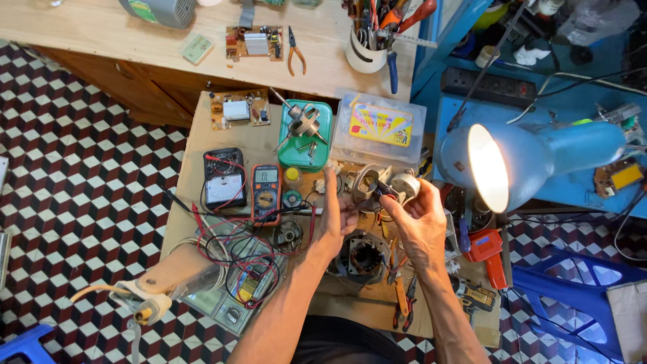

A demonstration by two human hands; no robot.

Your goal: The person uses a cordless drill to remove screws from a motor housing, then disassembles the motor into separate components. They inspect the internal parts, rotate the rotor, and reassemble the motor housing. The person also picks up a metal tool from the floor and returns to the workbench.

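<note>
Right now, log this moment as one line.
left hand: steadying metal motor part | right hand: gripping same part | below: motor stator | lamp: on

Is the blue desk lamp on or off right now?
On: the blue desk lamp has a brightly glowing bulb inside its shade, facing the hands.

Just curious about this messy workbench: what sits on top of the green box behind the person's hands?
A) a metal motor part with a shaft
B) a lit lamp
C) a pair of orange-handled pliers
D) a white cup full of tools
A: a grey metal motor part with a thin shaft rests on the green box, beyond the left hand and right hand.
</note>
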